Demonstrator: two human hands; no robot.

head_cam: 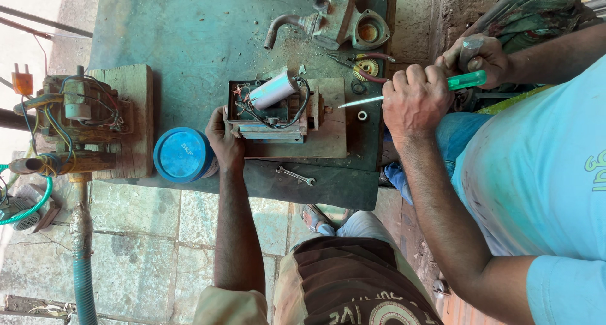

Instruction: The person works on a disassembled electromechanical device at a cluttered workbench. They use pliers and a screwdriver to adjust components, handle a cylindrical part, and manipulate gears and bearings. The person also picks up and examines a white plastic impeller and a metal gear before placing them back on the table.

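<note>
Screwdriver (467, 80) clenched in my left hand (413, 104), shaft aimed at the motor (271, 110); my right hand (480, 58), farther off, grips a grey handle (470, 46).

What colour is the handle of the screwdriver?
See-through green; the screwdriver handle shows clearly in the head view, gripped in a hand.

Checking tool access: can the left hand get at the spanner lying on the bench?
Probably yes: the spanner lies bare near the bench edge, with nothing over it. But the left hand is shut on the screwdriver, which it would likely have to put down first.
</note>
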